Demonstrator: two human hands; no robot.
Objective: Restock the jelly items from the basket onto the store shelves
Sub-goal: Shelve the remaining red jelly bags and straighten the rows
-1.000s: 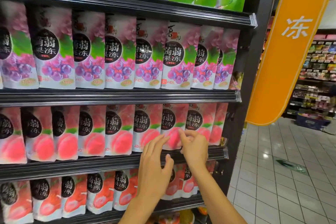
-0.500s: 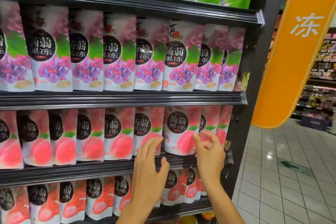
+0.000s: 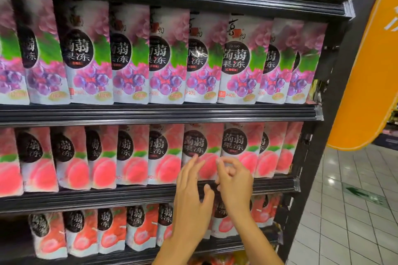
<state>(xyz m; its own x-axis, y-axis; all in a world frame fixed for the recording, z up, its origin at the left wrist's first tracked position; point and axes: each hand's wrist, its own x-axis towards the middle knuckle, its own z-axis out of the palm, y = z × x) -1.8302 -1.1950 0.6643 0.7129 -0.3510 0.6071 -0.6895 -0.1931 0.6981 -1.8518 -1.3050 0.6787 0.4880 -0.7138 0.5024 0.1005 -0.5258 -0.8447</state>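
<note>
Facing the peach row on the rail (image 3: 107, 199). Left hand (image 3: 191, 204): fingers (image 3: 193, 164) straight, slightly spread, tips touching a pouch (image 3: 206, 142) standing upright just above the rail, toward its right end. Thumb lies over the rail. Right hand (image 3: 237, 187) is just beside the left, also across the rail, fingers curled at that pouch's right edge; pinching or not, cannot tell. Grape pouches (image 3: 165, 60) one shelf above the rail, red pouches (image 3: 140, 228) one shelf below it. Orange sign (image 3: 366, 71) is right of the rail's end.

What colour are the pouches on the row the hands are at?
Pink-and-white pouches with black labels; head view.
</note>
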